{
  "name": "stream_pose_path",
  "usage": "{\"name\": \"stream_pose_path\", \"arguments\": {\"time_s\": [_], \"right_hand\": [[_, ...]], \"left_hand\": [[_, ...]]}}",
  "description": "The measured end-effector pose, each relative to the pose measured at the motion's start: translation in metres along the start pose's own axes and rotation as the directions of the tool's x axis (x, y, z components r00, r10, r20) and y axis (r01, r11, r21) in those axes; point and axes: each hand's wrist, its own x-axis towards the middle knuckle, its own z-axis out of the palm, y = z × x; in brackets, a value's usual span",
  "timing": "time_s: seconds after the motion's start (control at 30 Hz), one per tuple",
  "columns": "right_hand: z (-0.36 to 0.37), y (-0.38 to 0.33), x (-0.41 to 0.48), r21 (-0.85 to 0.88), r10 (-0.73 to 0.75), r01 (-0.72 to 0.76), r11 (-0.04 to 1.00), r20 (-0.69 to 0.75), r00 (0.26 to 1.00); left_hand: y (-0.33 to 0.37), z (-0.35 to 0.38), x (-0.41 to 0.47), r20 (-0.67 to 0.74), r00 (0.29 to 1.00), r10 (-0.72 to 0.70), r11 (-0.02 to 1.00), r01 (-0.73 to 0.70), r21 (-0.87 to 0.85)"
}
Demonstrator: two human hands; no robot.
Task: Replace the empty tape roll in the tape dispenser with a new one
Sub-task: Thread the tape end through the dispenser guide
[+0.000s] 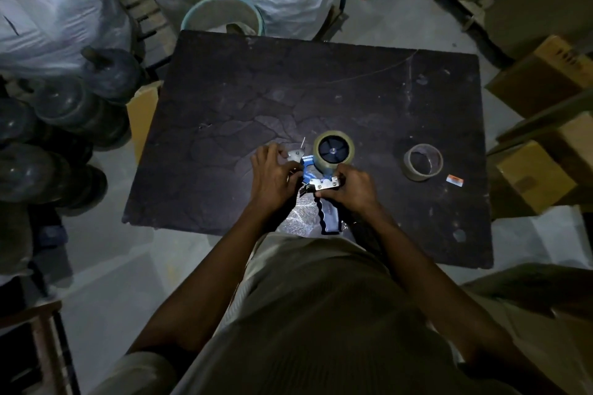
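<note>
From the head view, a blue tape dispenser (316, 183) is seen lying on its side on a dark table (224, 99), near the front edge, its handle pointed toward the person. A new tape roll (334, 151) is seated on the dispenser's hub. The left hand (272, 171) is laid palm down over the dispenser's front end, fingers curled onto the metal plate there. The right hand (351, 187) is closed on a second metal plate beside the roll, which is pinched between thumb and fingers. Both forearms are stretched forward and angled inward. The empty tape roll (423, 162) is seen lying flat well to the right, with a small orange label (455, 180) near it.
</note>
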Motion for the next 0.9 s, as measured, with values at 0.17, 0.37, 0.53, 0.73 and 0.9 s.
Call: {"name": "stream_pose_path", "arguments": {"time_s": [0.17,0.37,0.53,0.73,0.9], "right_hand": [[0.005,0.005,-0.004,0.017,0.036,-0.036,0.999,0.008,0.999],[0.003,0.000,-0.009,0.103,-0.029,0.024,0.994,0.048,0.998],[0.005,-0.007,-0.008,0.132,-0.009,0.002,0.991,0.048,0.999],[0.012,-0.007,-0.007,0.146,0.056,-0.066,0.987,0.073,0.996],[0.029,0.012,0.006,0.191,0.002,-0.013,0.981,0.055,0.998]], "left_hand": [[0.021,0.005,0.043,0.146,0.989,-0.016,0.998,0.008,0.056],[0.030,0.021,0.056,0.389,0.919,-0.065,0.969,-0.034,0.244],[0.029,0.022,0.053,0.467,0.875,-0.130,0.984,0.055,0.171],[0.015,0.040,0.060,0.517,0.839,-0.171,0.984,0.118,0.134],[0.014,0.037,0.065,0.485,0.860,-0.158,0.982,0.084,0.171]]}}
